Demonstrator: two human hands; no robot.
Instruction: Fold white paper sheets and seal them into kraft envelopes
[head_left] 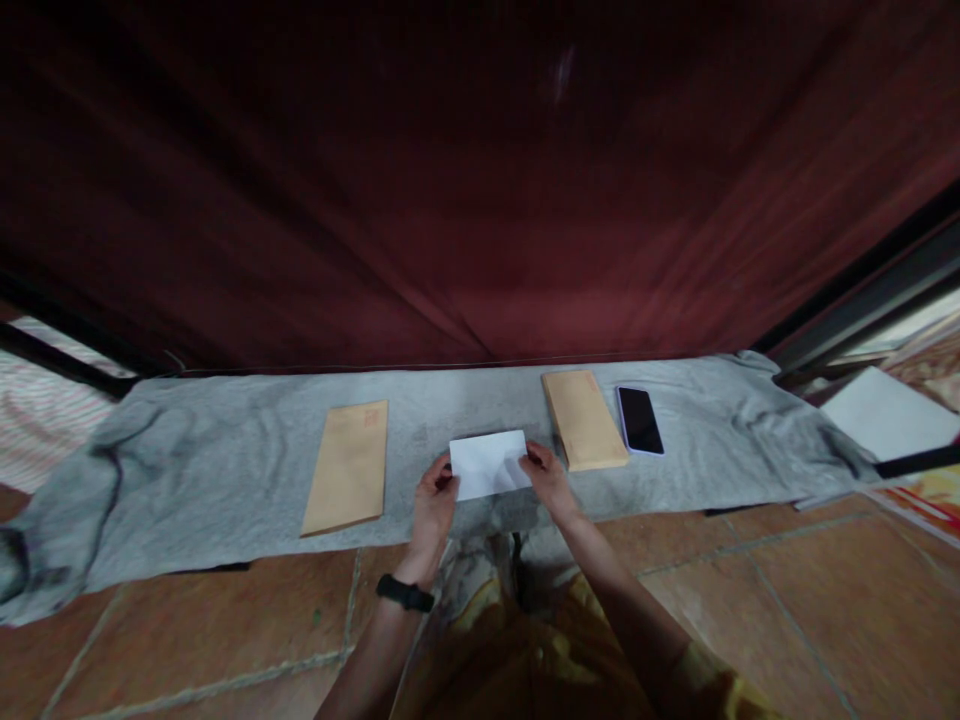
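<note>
A white folded sheet of paper (pixel 489 463) is held over the grey cloth (pixel 225 440) in the middle. My left hand (pixel 435 500) pinches its left edge and my right hand (pixel 546 475) pinches its right edge. A single brown envelope (pixel 348 466) lies flat on the cloth to the left of my hands. A stack of brown envelopes (pixel 583 418) lies just right of my right hand. A black band sits on my left wrist.
A black phone (pixel 640 420) lies screen-up beside the envelope stack. A dark red curtain (pixel 480 180) hangs behind the cloth. Brown floor tiles (pixel 787 600) lie in front. A white sheet (pixel 889 412) rests at the far right.
</note>
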